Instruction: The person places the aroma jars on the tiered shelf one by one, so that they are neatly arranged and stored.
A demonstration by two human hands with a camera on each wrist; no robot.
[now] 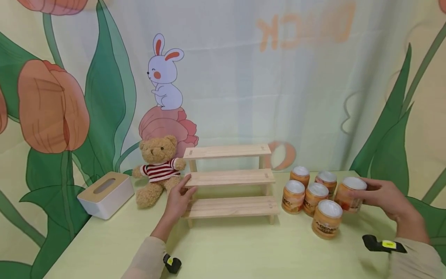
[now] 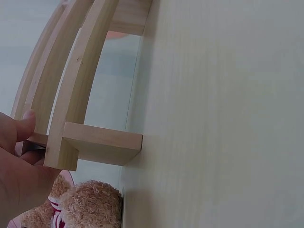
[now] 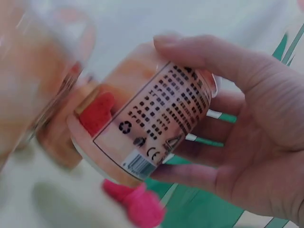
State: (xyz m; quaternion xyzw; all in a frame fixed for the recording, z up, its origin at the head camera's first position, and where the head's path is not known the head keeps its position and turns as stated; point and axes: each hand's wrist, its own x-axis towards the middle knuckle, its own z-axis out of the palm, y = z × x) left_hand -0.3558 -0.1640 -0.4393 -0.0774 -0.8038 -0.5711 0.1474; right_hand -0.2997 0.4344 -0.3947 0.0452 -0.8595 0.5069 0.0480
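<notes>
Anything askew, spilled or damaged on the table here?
Nothing stands out. The wooden shelf stands level, with the left hand on its middle tier. Five cans stand upright beside it; the right hand holds a sixth can. No spills or damage visible.

Six cans (image 1: 327, 218), one rack (image 1: 230, 178), one bear (image 1: 158, 166).

Bare table (image 1: 237, 244) before rack (image 1: 230, 178); cans (image 1: 311, 195) crowd right, bear (image 1: 158, 168) left.
</notes>
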